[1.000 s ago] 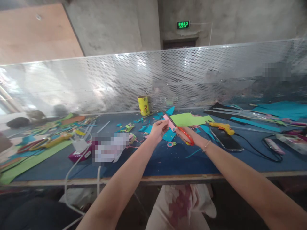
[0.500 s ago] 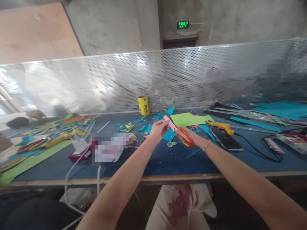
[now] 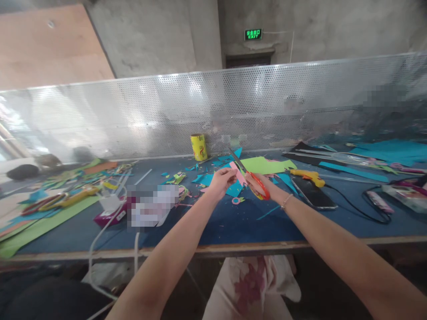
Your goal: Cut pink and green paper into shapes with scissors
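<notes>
Above the middle of the blue table, my left hand (image 3: pixel 223 181) pinches a small pink strip (image 3: pixel 238 172), which looks like paper or felt. My right hand (image 3: pixel 258 184) grips red-handled scissors (image 3: pixel 263 190), their dark blades pointing up and away to the left, right beside the pink strip. From this angle I cannot tell whether the blades touch the strip. Below the hands lies a small ring-shaped cutout (image 3: pixel 237 200) in pink and blue. A light green sheet (image 3: pixel 267 166) and blue scraps (image 3: pixel 235 189) lie just behind and under the hands.
A yellow tube (image 3: pixel 199 147) stands at the back. To the right are a yellow glue gun (image 3: pixel 307 177) with a black cord and a phone (image 3: pixel 313 193). On the left sit a purple power strip (image 3: pixel 110 216) and a second pair of scissors (image 3: pixel 50 201). A perforated metal screen (image 3: pixel 160 115) borders the table.
The scissors' blades have come away from the pink strip and now show beside it, pointing up. The pink strip has tilted slightly in my left hand.
</notes>
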Demonstrator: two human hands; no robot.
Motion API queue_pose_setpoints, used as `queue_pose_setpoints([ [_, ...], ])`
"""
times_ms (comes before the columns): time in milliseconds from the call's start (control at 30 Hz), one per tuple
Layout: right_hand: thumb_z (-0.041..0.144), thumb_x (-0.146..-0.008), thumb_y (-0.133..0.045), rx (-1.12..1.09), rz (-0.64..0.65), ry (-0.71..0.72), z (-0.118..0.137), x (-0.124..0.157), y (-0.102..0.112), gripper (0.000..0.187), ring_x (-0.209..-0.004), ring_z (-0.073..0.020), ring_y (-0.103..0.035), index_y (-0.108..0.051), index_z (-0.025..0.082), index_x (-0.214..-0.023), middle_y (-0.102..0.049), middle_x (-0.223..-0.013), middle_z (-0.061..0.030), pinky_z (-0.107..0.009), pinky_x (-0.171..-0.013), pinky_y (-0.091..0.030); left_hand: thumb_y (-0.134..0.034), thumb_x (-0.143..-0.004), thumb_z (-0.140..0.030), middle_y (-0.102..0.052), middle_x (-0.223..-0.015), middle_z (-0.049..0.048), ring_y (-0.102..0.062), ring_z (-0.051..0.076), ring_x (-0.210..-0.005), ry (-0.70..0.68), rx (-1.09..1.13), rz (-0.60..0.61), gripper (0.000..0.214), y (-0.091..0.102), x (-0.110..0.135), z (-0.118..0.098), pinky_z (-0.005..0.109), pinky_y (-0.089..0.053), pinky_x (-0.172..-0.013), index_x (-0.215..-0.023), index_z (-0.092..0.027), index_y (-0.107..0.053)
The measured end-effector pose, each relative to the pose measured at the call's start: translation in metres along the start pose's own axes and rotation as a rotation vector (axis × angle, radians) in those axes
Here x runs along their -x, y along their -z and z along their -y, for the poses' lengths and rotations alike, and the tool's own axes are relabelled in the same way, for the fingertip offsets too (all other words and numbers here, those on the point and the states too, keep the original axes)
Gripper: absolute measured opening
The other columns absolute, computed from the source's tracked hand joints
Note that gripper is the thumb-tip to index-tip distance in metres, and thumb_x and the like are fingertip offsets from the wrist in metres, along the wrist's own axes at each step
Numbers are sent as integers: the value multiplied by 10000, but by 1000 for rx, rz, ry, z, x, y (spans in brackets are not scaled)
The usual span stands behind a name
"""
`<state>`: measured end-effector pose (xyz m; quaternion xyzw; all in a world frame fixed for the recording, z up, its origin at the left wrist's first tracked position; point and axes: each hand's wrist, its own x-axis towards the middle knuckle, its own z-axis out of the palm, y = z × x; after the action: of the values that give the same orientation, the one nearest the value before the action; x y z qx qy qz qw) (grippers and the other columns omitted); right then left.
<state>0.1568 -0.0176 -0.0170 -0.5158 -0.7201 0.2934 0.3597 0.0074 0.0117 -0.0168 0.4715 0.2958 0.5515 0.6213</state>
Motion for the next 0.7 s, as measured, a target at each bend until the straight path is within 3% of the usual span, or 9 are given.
queue_pose_setpoints([
  [167,577,-717,-448,561,-108,-57,-16,-5,32,423,-587,-179,-558,-539,169,-655,-592,-622,-85,-251,-514,-353,-737,-512,-235,-550,-537,-19,-505,55,-504,-9,-5,-5,221,2,-4,3,189,-424,-527,-610,-126,-573],
  [333,352,-678,-547,851,56,-85,-44,-6,51,236,-690,-199,-577,-621,135,-731,-637,-751,-133,-257,-565,-362,-701,-561,-206,-575,-577,-2,-520,67,-527,10,61,57,212,3,-3,0,192,-433,-530,-736,-114,-627],
  [433,235,-709,-504,804,-88,14,-41,-8,50,168,-662,-176,-562,-620,124,-661,-620,-686,-118,-267,-595,-376,-672,-591,-171,-561,-552,-7,-503,62,-496,37,90,104,228,3,-1,-3,186,-421,-501,-807,-108,-639],
  [533,239,-758,-481,540,-329,259,-27,-9,42,177,-726,-155,-555,-619,131,-784,-614,-801,-96,-270,-651,-411,-664,-599,-161,-572,-567,6,-503,70,-495,67,78,137,218,1,2,-3,200,-422,-500,-808,-103,-640],
  [633,277,-794,-462,335,-323,445,-15,-9,31,200,-790,-151,-545,-612,157,-849,-595,-859,-78,-282,-692,-435,-677,-591,-170,-560,-550,1,-494,68,-489,82,49,150,203,-2,5,-1,207,-417,-510,-779,-99,-641],
  [700,280,-805,-457,300,-299,496,-11,-8,25,198,-811,-155,-535,-618,173,-851,-593,-858,-67,-306,-739,-428,-694,-571,-180,-547,-533,-6,-489,67,-487,84,27,147,194,-5,6,0,213,-413,-519,-739,-101,-639],
])
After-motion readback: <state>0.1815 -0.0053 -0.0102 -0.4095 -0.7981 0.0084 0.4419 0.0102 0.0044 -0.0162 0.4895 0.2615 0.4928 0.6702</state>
